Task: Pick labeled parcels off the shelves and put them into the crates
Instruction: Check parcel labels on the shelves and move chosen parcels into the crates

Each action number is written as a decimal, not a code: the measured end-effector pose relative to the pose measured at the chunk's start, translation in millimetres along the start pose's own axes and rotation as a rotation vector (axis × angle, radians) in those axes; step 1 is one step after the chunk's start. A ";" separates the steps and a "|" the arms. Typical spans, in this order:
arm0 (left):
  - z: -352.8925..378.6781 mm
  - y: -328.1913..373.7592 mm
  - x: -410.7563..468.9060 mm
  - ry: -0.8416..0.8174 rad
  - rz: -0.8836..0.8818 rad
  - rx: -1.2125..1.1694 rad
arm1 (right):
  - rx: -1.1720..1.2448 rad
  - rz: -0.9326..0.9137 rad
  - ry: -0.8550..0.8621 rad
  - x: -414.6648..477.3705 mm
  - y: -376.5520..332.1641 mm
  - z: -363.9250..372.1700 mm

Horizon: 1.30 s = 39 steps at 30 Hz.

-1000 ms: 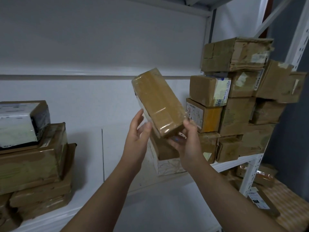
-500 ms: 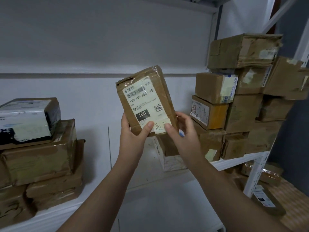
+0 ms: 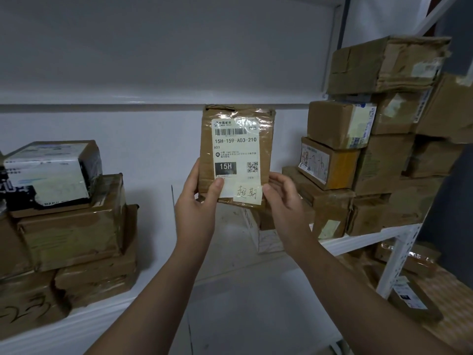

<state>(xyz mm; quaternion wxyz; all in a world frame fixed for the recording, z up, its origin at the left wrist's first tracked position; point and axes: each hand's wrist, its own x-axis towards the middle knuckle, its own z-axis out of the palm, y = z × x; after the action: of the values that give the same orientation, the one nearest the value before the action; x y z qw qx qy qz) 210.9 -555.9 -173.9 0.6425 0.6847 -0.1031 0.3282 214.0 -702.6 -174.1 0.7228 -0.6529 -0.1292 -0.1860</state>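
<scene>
The left hand point(image 3: 198, 208) and right hand point(image 3: 282, 201) each pinch a lower corner of a taped brown parcel point(image 3: 236, 155), held upright before the white shelf point(image 3: 358, 240), label point(image 3: 234, 149) facing the camera (reading 15H-159-A03-210). Stacked cartons point(image 3: 384, 160) stand right; the fingers behind seem curled.

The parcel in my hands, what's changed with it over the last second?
The parcel was turned over: its plain taped side showed, tilted; now its label faces the camera, upright. The left hand, then open against its side, now grips the lower left corner; the right hand keeps the lower right. The stacked boxes on the shelf stayed put.
</scene>
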 end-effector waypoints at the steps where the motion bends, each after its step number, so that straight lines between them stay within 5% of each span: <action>1: -0.8 0.0 -0.4 -0.002 0.002 0.006 | 0.005 0.006 0.000 0.1 1.2 -0.1; 23: 55.5 -14.4 -69.9 -0.185 0.055 0.022 | -0.114 -0.047 0.295 -76.1 23.6 -59.3; 31: 135.0 11.8 -172.5 -0.361 -0.109 -0.091 | -0.183 0.069 0.492 -161.1 6.1 -168.5; 39: 227.4 18.0 -337.5 -0.731 -0.312 -0.060 | -0.266 0.361 0.680 -316.3 3.9 -306.3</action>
<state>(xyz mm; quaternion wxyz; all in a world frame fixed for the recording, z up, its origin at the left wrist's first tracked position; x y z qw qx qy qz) 15.2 -868.8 -346.4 0.6254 0.7447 -0.2293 -0.0416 -85.4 -974.4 -348.4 0.6546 -0.6541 0.2592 -0.2767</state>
